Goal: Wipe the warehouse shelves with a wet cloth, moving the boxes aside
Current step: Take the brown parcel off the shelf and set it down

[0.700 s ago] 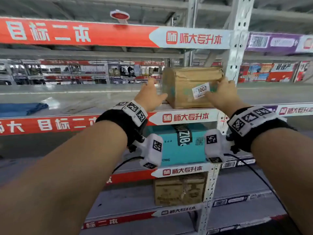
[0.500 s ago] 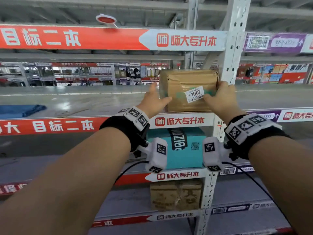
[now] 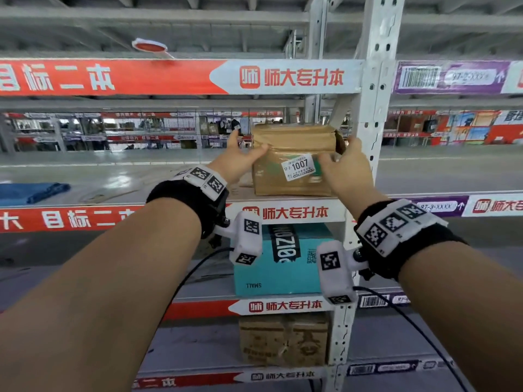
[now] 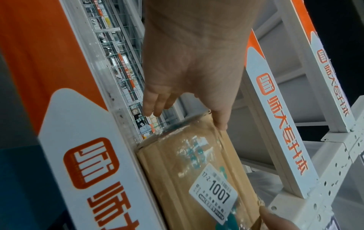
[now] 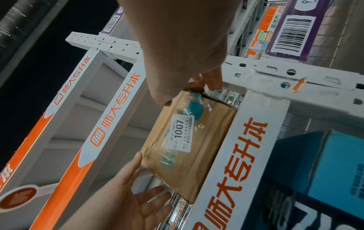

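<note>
Since a moment ago the cardboard box (image 3: 294, 159) sits closer to the white upright post (image 3: 376, 137) at the right end of the shelf (image 3: 113, 179). The left hand (image 3: 240, 157) lies flat-fingered against its left side; the right hand (image 3: 346, 165) curls round the torn right corner. Wiping space is opening leftward. The box is taped, glossy and dented, and the blue cloth (image 3: 31, 190) lies far left.

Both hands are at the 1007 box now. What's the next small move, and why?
Probably slide the brown box labelled 1007 leftward: it sits tight against the upright post, left hand and right hand flank it, and the blue cloth waits farther left.
</note>
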